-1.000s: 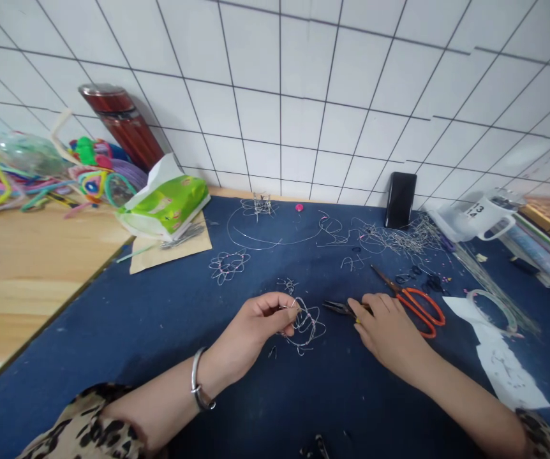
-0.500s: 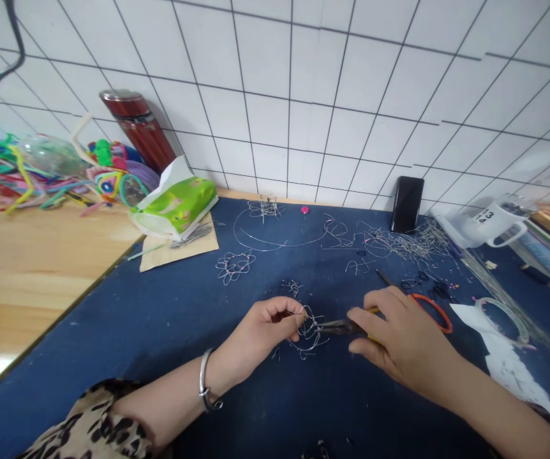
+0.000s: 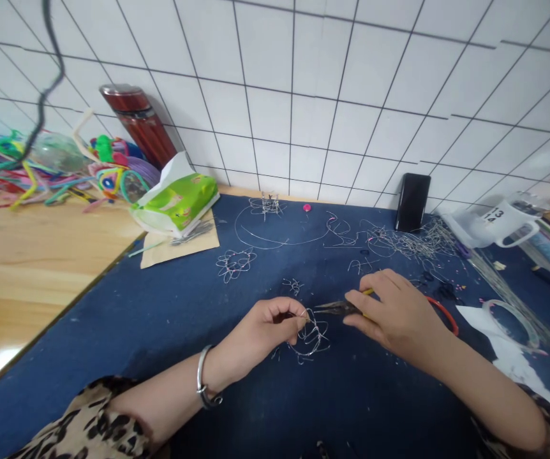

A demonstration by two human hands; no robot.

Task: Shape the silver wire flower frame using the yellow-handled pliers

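Note:
My left hand (image 3: 263, 331), with a silver bangle on the wrist, pinches the edge of a looped wire flower (image 3: 309, 336) lying on the blue cloth (image 3: 160, 331). My right hand (image 3: 394, 312) is wrapped round the yellow-handled pliers (image 3: 336, 308). Their dark jaws point left and reach the wire right beside my left fingertips. Orange-handled scissors (image 3: 445, 310) lie just behind my right hand, mostly hidden by it.
Other wire flowers (image 3: 235, 262) and loose wire (image 3: 399, 242) lie farther back. A black phone (image 3: 412, 201) leans on the tiled wall. A white mug (image 3: 495, 224) stands right, a green tissue pack (image 3: 177, 205), a red flask (image 3: 138, 124) and coloured pipe cleaners (image 3: 40, 169) left.
My right hand picked the pliers up off the cloth and brought their jaws left to the wire flower. My left hand kept its pinch on the flower.

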